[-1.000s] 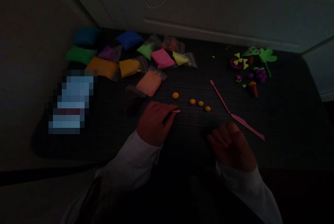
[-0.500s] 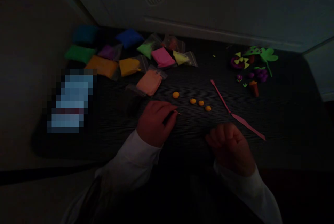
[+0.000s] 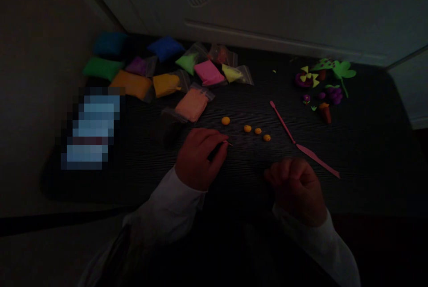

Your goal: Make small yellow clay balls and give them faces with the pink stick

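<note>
My left hand (image 3: 200, 157) rests low over the dark table, thumb and forefinger pinched on a small thin pale stick (image 3: 228, 143); its tip pokes out and the rest is hidden. Just beyond those fingers lies a smooth orange clay ball (image 3: 225, 121). To its right, three smaller orange clay balls (image 3: 247, 129) with dark specks form a slanting row. My right hand (image 3: 296, 186) is closed, its fingertips curled together; whatever they hold, if anything, cannot be made out. Past its knuckles lies a pink clay knife tool (image 3: 314, 158), with another slim pink tool (image 3: 282, 122) touching its end.
Several bags of coloured clay, among them a peach bag (image 3: 191, 105) and an orange bag (image 3: 131, 84), fill the back left. A blurred bright screen (image 3: 93, 128) lies at the left. Small clay pieces, including purple grapes (image 3: 334, 95) and a green leafy shape (image 3: 344, 70), sit back right.
Hardly anything differs. The fingers of my right hand have shifted very slightly; my left hand keeps its pinch in the same place.
</note>
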Motion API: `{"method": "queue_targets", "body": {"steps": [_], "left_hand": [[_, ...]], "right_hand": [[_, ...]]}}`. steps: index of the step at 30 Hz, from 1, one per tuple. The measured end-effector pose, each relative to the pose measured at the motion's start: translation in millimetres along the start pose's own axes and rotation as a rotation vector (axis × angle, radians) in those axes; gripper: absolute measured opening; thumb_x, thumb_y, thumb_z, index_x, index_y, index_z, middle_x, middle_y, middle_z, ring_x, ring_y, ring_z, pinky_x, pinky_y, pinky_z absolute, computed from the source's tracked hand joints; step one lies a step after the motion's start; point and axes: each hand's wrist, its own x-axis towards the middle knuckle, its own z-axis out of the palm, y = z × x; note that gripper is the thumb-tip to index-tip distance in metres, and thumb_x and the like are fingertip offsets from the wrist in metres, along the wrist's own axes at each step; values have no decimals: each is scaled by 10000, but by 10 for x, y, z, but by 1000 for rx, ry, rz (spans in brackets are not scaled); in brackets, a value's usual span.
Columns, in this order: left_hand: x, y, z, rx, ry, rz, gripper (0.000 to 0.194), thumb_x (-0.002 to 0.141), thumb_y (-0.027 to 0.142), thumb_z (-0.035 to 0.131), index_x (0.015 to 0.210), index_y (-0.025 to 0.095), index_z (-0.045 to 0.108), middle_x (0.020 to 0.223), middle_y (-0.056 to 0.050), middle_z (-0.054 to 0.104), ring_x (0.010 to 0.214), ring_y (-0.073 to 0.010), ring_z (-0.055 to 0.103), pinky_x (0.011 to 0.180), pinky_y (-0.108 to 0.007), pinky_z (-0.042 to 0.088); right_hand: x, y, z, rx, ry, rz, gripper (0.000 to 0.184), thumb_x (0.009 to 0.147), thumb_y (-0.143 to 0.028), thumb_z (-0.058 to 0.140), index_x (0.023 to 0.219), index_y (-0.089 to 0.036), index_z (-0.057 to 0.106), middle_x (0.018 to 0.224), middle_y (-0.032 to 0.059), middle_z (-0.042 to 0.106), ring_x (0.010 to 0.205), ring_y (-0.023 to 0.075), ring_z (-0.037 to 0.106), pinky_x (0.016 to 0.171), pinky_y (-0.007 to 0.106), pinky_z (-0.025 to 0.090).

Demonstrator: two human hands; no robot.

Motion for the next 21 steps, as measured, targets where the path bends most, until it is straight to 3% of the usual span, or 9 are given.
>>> {"method": "queue_targets", "body": {"steps": [2,4,7,9,13,21], "left_hand": [[6,70,-41,-85,-14,-38,144,753,164,585,879,141,651,859,-59,659,836,-160,589,777,-316,482],[-1,188,-101,-233,-78,-86,123,758,163,579,847,155,664,851,-52,664,832,-159,598,778,-314,486],[-51,396,-207,-547,-206,-153,154,788,156,542,871,186,668,887,-38,661,845,-144,608,757,-284,499],[-104,503,-269,-675,-247,-214,207,828,164,485,931,207,659,960,-36,653,901,-146,600,791,-289,492],[-186,575,-335,-762,-245,-223,275,879,223,398,1018,250,633,1061,-27,623,1004,-158,553,890,-325,445],[-203,567,-353,-883,-240,-215,355,903,317,318,976,244,658,997,-35,645,949,-160,575,845,-311,472]], "right_hand": [[-15,-15,28,-112,23,-64,176,645,-227,700,619,-225,527,606,-48,497,567,105,457,545,285,372],[-27,-60,69,-363,15,-188,159,649,-161,693,653,-230,551,642,-34,525,616,120,498,572,297,399],[-19,-181,146,-777,-139,-437,230,637,-76,685,774,-238,595,707,-13,591,680,142,560,610,312,441],[0,-271,196,-935,-245,-549,246,646,-96,690,829,-233,598,716,-1,616,678,149,574,614,323,453],[29,-381,269,-1056,-304,-625,189,660,-181,706,798,-223,584,668,0,615,636,148,574,591,334,447],[13,-401,351,-1154,-316,-657,193,665,-276,712,723,-234,533,608,-20,578,581,129,552,545,307,437]]}}
